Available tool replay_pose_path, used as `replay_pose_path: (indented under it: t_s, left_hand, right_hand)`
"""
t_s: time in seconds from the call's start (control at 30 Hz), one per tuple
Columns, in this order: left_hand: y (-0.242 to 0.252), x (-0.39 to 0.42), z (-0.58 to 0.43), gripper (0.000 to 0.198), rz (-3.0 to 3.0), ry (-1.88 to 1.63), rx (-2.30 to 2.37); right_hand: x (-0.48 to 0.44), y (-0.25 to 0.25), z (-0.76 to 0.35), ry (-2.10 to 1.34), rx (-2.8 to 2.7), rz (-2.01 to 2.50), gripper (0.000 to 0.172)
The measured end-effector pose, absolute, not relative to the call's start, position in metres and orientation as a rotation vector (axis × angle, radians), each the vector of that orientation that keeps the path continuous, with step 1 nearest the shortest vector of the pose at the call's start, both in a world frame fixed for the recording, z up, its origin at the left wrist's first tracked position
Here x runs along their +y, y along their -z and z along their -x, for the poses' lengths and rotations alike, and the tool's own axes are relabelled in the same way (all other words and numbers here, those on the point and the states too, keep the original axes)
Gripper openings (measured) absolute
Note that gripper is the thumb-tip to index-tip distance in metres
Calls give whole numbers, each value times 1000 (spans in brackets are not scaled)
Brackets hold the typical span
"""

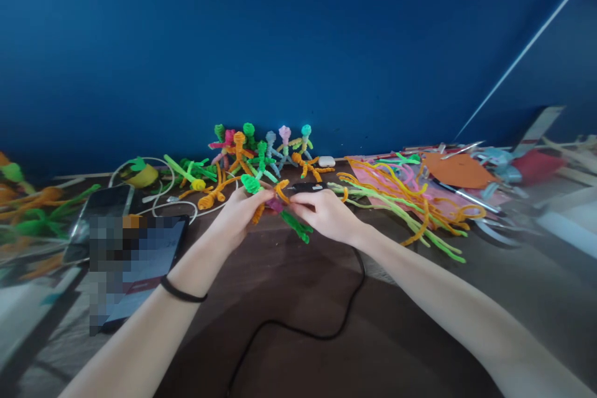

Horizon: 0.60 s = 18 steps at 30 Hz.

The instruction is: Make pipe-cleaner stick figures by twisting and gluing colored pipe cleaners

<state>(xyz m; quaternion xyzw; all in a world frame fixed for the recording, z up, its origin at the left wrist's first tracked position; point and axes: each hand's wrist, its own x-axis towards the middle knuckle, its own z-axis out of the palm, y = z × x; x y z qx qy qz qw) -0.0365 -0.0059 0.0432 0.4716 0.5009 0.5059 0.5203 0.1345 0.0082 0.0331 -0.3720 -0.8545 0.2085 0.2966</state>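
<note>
Both my hands meet over the middle of the dark table, pinching one pipe-cleaner figure point(278, 200). The figure has a green coiled head, orange arms, a purple middle and green legs hanging down. My left hand point(240, 214), with a black band on its wrist, grips the head end. My right hand point(326, 214) closes on the body from the right. A black tool point(308, 187) lies just behind my right fingers.
Several finished pipe-cleaner figures point(261, 152) stand along the blue wall. Loose orange and green pipe cleaners point(410, 208) lie on pink sheet at right, orange paper point(459, 170) beyond. A phone point(100, 214) and tablet point(140, 261) lie left. A black cable point(326, 323) crosses the table front.
</note>
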Motion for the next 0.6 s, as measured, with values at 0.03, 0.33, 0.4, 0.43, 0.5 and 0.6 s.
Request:
replay_pose_path:
  t_s: [0.03,0.33,0.4,0.43,0.5,0.6]
  left_hand:
    - [-44,-6,37,11,-1141,-1198,1202]
    - [-51,-14,38,15,-1237,-1024,1162]
    - [-54,-16,37,13,-1261,-969,1136]
    - [-54,-16,37,12,-1273,-939,1124]
    - [-55,-17,36,10,-1297,-866,1115]
    - [-55,-18,37,8,-1359,-721,1126]
  right_hand:
    - [9,-32,-135,-562,-2277,997,24]
    - [20,-27,-141,-651,-2256,1011,25]
    - [21,-28,-143,-625,-2273,1007,26]
    - [21,-29,-144,-609,-2283,994,26]
    - [22,-31,-146,-587,-2300,954,28]
    - [23,-34,-147,-574,-2338,911,30]
